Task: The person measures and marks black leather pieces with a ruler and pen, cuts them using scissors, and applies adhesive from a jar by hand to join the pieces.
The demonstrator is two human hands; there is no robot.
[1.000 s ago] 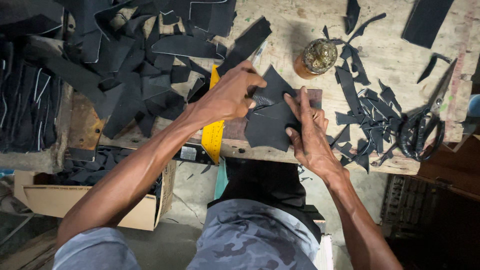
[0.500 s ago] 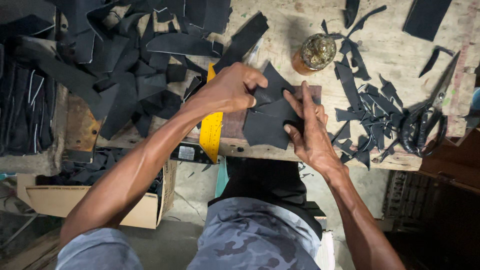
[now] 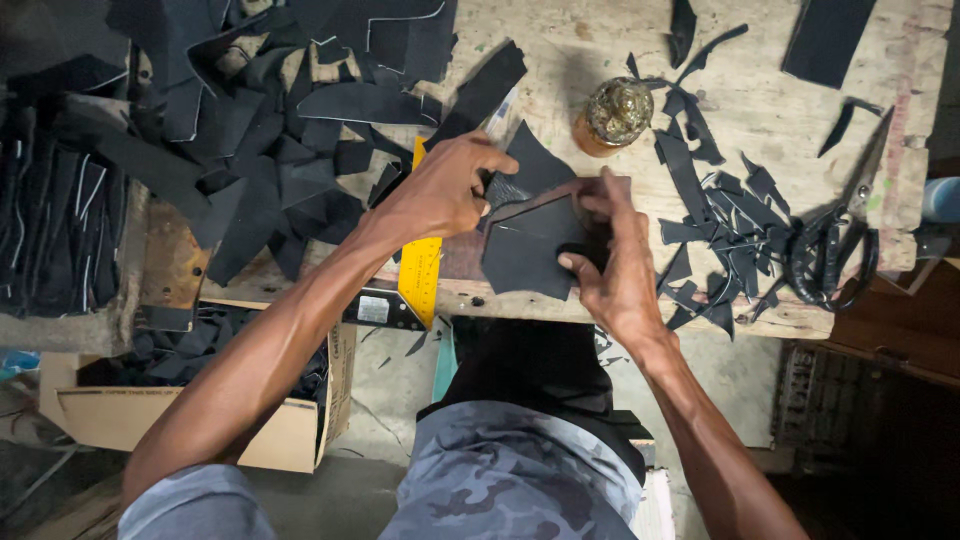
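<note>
Our left hand (image 3: 445, 190) had its fingers curled shut on the upper edge of a black leather piece (image 3: 530, 250), and our right hand (image 3: 610, 265) pinched its lower edge. It lay flat near the front of the scarred wooden surface (image 3: 560, 50). We judged it light, limp and best held by its edges. Offcuts (image 3: 720, 215), scissors (image 3: 835, 250) and a jar (image 3: 615, 112) crowded the dim workshop.

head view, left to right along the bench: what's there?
Black scrap pile → yellow ruler → left hand → black piece under both hands → right hand → small offcuts → scissors.
</note>
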